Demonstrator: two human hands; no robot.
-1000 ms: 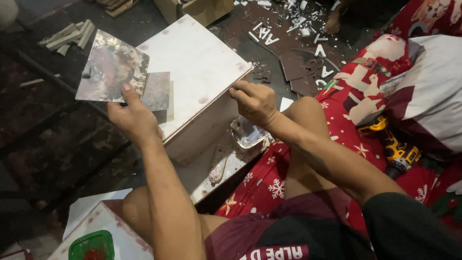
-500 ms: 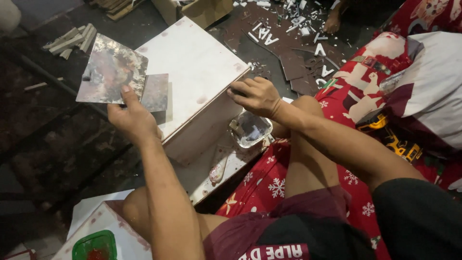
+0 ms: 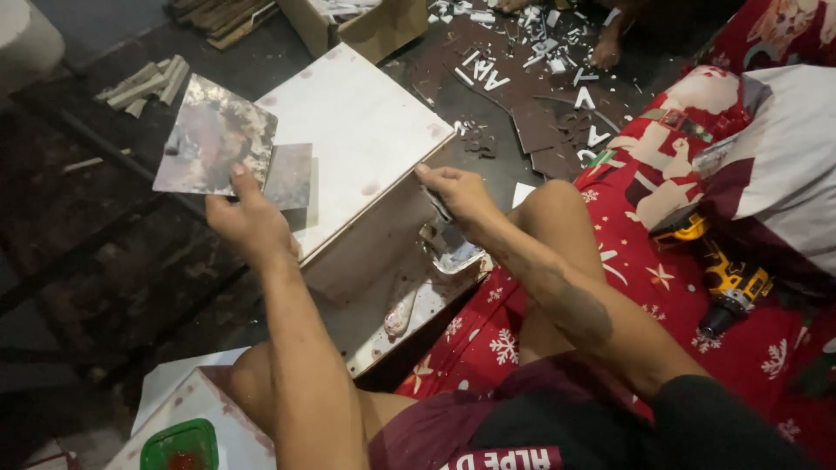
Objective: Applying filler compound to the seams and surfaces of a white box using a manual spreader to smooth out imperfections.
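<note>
My left hand (image 3: 250, 224) holds up a flat square metal plate (image 3: 213, 135) smeared with grey-brown paste, with a smaller grey blade (image 3: 290, 174) tucked beside it. A white box (image 3: 357, 130) lies on the floor in front of me. At the box's near top edge my right hand (image 3: 459, 196) grips a putty knife. Its smeared blade (image 3: 453, 248) lies against the box's side wall (image 3: 366, 257).
A yellow drill (image 3: 730, 283) lies on the red holiday-pattern cloth (image 3: 644, 278) to the right. White scraps (image 3: 540, 43) and dark board pieces litter the floor behind, beside another person's foot (image 3: 605, 52). A cardboard box (image 3: 366, 26) stands behind; a green tub (image 3: 180, 446) sits at lower left.
My right hand has dipped slightly along the box's edge with the putty knife. My left hand and its plate have stayed put.
</note>
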